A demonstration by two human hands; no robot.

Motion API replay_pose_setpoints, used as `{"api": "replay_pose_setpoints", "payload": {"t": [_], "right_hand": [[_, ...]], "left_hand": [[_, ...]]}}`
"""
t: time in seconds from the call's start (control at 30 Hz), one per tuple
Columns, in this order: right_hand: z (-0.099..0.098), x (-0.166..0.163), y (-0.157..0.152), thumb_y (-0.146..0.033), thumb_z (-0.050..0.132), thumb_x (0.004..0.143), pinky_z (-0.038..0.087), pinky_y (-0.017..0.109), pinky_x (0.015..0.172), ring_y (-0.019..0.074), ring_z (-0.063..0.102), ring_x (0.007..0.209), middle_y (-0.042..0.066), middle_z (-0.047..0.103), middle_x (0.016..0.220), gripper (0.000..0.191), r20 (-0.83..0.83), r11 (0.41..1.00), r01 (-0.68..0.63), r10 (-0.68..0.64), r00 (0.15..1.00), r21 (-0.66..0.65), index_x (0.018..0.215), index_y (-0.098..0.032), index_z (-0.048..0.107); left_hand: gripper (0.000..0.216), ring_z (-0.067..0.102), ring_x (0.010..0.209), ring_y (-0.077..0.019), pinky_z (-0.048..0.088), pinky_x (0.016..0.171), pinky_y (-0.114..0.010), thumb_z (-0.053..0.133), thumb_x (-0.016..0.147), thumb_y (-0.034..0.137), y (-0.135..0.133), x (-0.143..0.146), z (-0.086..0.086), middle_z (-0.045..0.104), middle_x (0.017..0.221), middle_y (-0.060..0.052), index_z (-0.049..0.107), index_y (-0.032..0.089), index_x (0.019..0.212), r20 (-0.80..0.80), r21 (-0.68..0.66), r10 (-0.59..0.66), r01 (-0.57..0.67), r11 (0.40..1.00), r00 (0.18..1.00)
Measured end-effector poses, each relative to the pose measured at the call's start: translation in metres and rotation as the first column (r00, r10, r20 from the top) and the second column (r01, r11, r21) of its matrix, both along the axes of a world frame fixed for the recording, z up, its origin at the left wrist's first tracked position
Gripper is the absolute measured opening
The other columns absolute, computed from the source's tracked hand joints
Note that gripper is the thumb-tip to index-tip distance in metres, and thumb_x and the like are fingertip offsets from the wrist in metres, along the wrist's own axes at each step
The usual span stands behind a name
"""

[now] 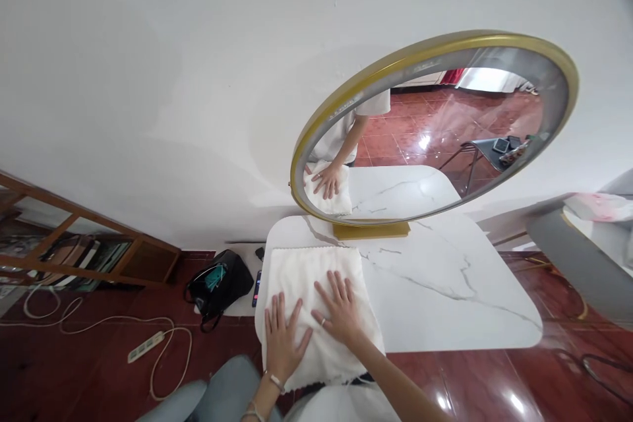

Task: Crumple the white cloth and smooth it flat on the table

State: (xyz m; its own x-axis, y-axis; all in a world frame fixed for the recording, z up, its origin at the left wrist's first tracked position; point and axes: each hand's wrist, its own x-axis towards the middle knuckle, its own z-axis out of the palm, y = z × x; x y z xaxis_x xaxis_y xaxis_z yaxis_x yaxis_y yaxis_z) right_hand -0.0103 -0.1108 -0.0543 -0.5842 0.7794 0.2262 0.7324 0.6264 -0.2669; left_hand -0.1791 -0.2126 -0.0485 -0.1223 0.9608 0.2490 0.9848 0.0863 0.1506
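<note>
A white cloth (306,270) lies spread over the left end of a white marble-patterned table (445,303), its near edge hanging past the front. My left hand (284,339) rests flat on the cloth's lower left part, fingers spread. Farther right, my right hand (339,310) presses flat on the cloth too, fingers apart, with a ring on one finger. Behind them an oval mirror (435,46) with a gold frame stands on a gold base (370,231). In its glass the cloth and a hand are reflected.
A black bag (222,287) and a phone (257,288) lie left of the table. On the red tiled floor is a power strip (146,347) with its cable. A wooden shelf (148,260) stands at far left, a grey-sided table (583,264) at right.
</note>
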Motion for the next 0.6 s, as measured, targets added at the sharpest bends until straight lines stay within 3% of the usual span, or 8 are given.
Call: {"api": "replay_pose_setpoints", "payload": {"t": [0.17,0.43,0.6], "right_hand": [[-0.007,-0.014,0.020,-0.054,0.049,0.087,0.019,0.055,0.111,0.0343,0.015,0.142,0.007,0.011,0.157,0.067,-0.011,1.000,0.021,-0.021,1.000,-0.016,0.147,-0.034,0.026],[-0.010,-0.052,0.083,-0.052,0.044,0.091,0.015,0.054,0.112,0.0333,0.011,0.143,0.009,0.014,0.157,0.058,-0.027,0.998,0.043,-0.044,0.999,-0.046,0.144,-0.031,0.034],[-0.008,-0.081,0.113,-0.052,0.044,0.091,0.013,0.055,0.112,0.0326,0.010,0.143,0.008,0.016,0.157,0.056,-0.029,0.996,0.052,-0.055,0.998,-0.078,0.142,-0.030,0.038]], "left_hand": [[0.063,0.017,0.142,-0.0351,0.022,0.111,-0.055,0.056,0.083,0.045,0.021,-0.009,0.001,0.015,0.157,-0.008,0.038,0.030,0.142,0.011,-0.010,-0.002,0.002,1.000,1.000],[0.056,0.015,0.143,-0.0340,0.020,0.112,-0.055,0.055,0.084,0.048,0.091,-0.052,0.003,0.019,0.156,-0.008,0.048,0.027,0.136,0.029,-0.051,0.008,-0.006,0.999,1.000],[0.054,0.017,0.142,-0.0354,0.021,0.110,-0.060,0.052,0.086,0.049,0.121,-0.071,0.007,0.021,0.155,-0.009,0.048,0.027,0.136,0.021,-0.086,0.083,-0.081,0.993,0.996]]}}
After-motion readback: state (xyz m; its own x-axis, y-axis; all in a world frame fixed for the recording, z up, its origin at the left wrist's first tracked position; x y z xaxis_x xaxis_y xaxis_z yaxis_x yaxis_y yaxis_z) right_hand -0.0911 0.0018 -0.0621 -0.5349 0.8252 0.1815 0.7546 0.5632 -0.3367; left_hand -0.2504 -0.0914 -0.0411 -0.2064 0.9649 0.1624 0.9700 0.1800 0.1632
